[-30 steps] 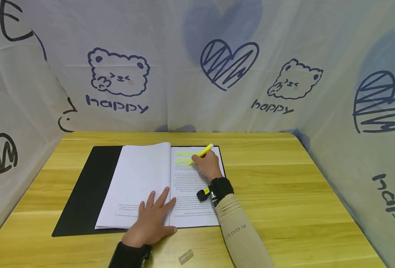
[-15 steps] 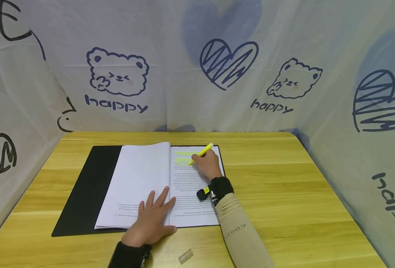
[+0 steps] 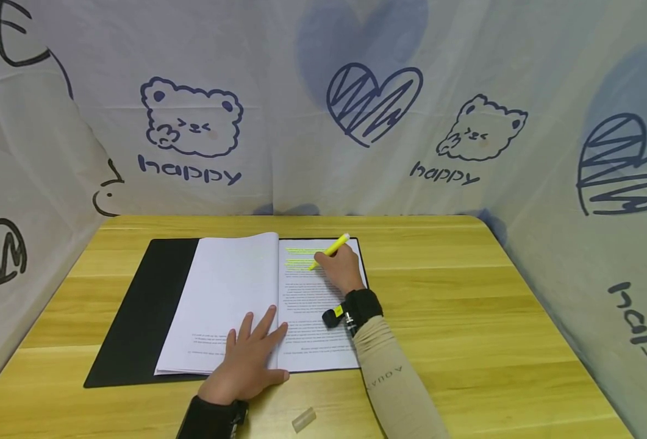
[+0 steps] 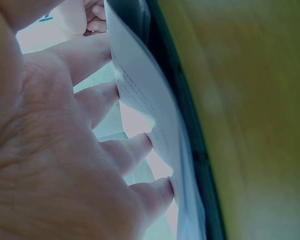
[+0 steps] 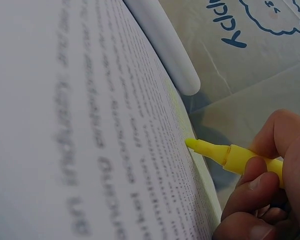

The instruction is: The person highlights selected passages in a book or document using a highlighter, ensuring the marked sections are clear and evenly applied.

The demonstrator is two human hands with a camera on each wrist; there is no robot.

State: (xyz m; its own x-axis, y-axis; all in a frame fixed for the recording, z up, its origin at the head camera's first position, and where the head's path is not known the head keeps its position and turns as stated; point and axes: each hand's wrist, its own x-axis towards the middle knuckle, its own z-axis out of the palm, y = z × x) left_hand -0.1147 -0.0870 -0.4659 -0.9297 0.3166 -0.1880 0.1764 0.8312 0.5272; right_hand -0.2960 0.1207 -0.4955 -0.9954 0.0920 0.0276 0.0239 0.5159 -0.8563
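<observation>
A yellow highlighter (image 3: 335, 246) is pinched between the thumb and fingers of my right hand (image 3: 342, 269). In the right wrist view the tip of the highlighter (image 5: 191, 143) meets the printed page. Several yellow-marked lines run across the upper part of the right page (image 3: 318, 305). My left hand (image 3: 246, 363) rests with spread fingers on the lower part of the open document, across its fold; in the left wrist view its fingertips (image 4: 162, 187) touch the paper. The left page (image 3: 235, 280) is mostly white, with a few printed lines near the bottom.
Beneath the pages lies a black folder (image 3: 136, 317), its cover spread out to the left. A small translucent cap-like piece (image 3: 303, 420) lies near the table's front edge. The wooden table (image 3: 455, 323) reaches back to a printed cloth (image 3: 279, 122) hanging around it.
The highlighter tip has shifted very slightly to the right along the text. My left hand and the pages stay as they were.
</observation>
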